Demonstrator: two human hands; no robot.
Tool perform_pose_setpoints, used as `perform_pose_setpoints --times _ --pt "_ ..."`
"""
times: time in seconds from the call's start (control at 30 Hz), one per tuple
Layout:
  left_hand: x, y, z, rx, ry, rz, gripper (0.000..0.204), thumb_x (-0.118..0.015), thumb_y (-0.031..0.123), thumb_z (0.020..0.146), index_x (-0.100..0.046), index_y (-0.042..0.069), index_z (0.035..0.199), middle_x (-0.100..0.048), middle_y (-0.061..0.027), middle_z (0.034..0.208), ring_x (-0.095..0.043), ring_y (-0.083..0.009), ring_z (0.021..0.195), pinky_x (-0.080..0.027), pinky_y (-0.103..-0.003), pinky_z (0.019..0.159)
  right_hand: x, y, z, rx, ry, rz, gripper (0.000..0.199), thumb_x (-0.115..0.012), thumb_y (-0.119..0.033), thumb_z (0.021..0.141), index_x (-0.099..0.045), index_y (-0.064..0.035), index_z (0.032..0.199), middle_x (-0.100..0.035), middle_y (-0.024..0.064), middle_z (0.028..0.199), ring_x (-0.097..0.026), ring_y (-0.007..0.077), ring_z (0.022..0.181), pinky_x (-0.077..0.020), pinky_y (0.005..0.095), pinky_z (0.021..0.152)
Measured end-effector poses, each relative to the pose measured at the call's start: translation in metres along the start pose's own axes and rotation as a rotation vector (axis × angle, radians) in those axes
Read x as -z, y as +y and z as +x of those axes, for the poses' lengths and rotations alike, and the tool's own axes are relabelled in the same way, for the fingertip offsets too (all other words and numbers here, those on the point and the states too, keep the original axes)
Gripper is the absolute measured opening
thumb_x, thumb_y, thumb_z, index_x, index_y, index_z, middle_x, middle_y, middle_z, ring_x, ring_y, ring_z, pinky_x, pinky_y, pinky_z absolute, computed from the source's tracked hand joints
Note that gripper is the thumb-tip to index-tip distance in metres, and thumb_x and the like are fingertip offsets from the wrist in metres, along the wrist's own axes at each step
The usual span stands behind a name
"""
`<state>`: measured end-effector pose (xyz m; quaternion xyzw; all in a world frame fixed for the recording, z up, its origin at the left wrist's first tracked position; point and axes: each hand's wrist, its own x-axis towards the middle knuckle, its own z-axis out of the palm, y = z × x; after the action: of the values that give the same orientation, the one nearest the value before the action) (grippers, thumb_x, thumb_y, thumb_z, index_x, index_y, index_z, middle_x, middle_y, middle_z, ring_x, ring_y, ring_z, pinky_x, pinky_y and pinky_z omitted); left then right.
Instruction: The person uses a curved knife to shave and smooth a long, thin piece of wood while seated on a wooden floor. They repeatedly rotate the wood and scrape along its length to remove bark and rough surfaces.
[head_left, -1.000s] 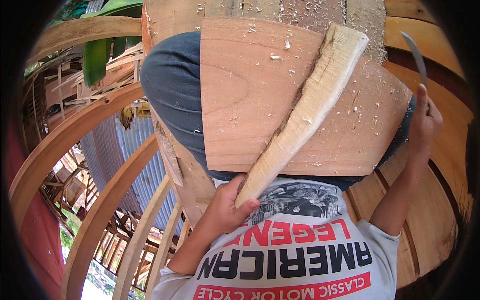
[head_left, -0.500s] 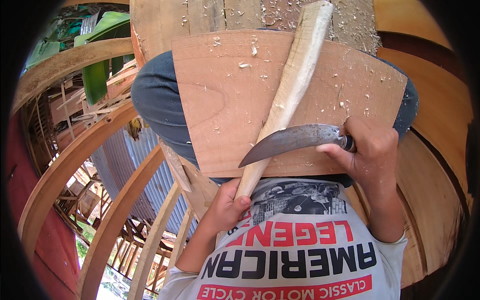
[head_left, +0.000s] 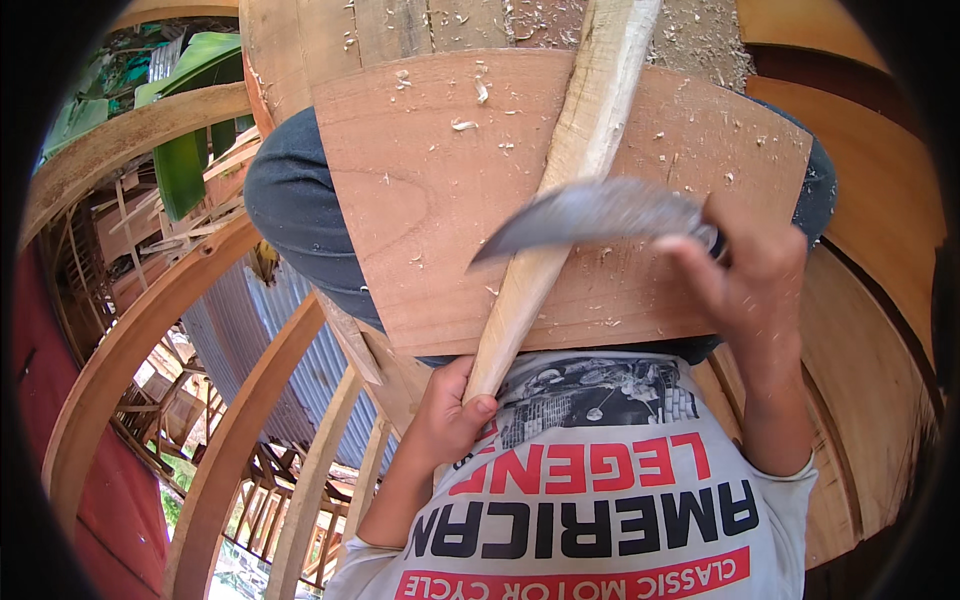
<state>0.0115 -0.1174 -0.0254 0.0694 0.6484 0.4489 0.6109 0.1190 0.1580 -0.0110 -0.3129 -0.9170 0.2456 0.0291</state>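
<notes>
- Broad curved planks [head_left: 865, 390] were seen along the right edge of the frame, their lines bent by the lens.
- Curved wooden ribs [head_left: 150, 317] were spread over the left side, with grey-blue corrugated sheets [head_left: 300, 340] partly hidden behind them.
- A pale printed shirt [head_left: 620, 475] was shown at the lower centre, and dark trousers [head_left: 300, 200] were seen on either side of the board.
- A wide reddish-brown board [head_left: 390, 235] was laid across the lap, filling the middle of the frame.
- A long pale stick [head_left: 592, 135] was slanted over the board, from the top edge right of centre down to the lower centre.
- A curved knife [head_left: 600, 213] was held crosswise over the stick, mid-frame; its blade was blurred, and whether the wood was touched could not be told.
- The right hand [head_left: 755, 265], right of centre, was closed about the mostly hidden handle, its thumb pointed toward the blade.
- The left hand [head_left: 450, 412], lower centre, was wrapped around the stick's near end, its thumb laid on top.
- Curled shavings [head_left: 463, 125] were scattered over the board.
</notes>
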Motion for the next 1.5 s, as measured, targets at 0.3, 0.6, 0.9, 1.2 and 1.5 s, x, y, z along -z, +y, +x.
perform_pose_setpoints --times 0.3,0.6,0.9,1.2,1.5 --pt "0.011 0.012 -0.001 0.062 -0.106 0.065 0.053 -0.078 0.009 0.071 -0.056 -0.005 0.117 -0.064 -0.0085 0.101 -0.058 -0.0137 0.092 -0.047 -0.028 0.083 -0.005 -0.020 -0.029 0.168 -0.177 0.003 0.053 -0.074 -0.051 0.071 -0.047 -0.0075 0.058 -0.045 0.0062 0.048 -0.050 0.0214 0.040 -0.0385 0.0334 0.039" --pt "0.008 0.004 0.000 -0.045 -0.081 0.167 0.042 -0.075 0.005 0.072 -0.058 -0.005 0.109 -0.065 -0.0095 0.098 -0.060 -0.0125 0.090 -0.048 -0.027 0.077 -0.017 -0.037 -0.046 0.160 -0.183 0.034 0.052 -0.074 -0.050 0.071 -0.047 -0.0078 0.058 -0.045 0.0067 0.048 -0.049 0.0220 0.039 -0.0386 0.0329 0.038" --pt "-0.001 0.003 -0.004 -0.023 0.020 0.055 0.043 -0.075 0.006 0.071 -0.058 -0.005 0.109 -0.065 -0.0108 0.096 -0.060 -0.0152 0.088 -0.047 -0.028 0.080 -0.010 -0.023 -0.039 0.046 -0.093 -0.007 0.050 -0.075 -0.048 0.071 -0.048 -0.0084 0.058 -0.048 0.0066 0.050 -0.049 0.0223 0.041 -0.0384 0.0329 0.039" --pt "0.005 -0.008 -0.007 0.048 -0.022 -0.003 0.048 -0.075 0.007 0.073 -0.054 -0.007 0.113 -0.064 -0.0114 0.098 -0.059 -0.0132 0.089 -0.047 -0.027 0.079 0.001 0.008 -0.025 -0.246 0.128 0.093 0.049 -0.074 -0.048 0.075 -0.051 -0.0063 0.061 -0.045 0.0063 0.048 -0.045 0.0197 0.038 -0.0364 0.0326 0.040" --pt "-0.002 0.000 -0.004 0.066 -0.003 -0.097 0.052 -0.077 0.008 0.073 -0.053 -0.007 0.117 -0.063 -0.0088 0.096 -0.059 -0.0109 0.086 -0.048 -0.025 0.076 -0.009 -0.014 -0.040 0.022 -0.103 0.031 0.055 -0.074 -0.053 0.068 -0.051 -0.0040 0.062 -0.043 0.0104 0.051 -0.046 0.0250 0.045 -0.0371 0.0347 0.044"
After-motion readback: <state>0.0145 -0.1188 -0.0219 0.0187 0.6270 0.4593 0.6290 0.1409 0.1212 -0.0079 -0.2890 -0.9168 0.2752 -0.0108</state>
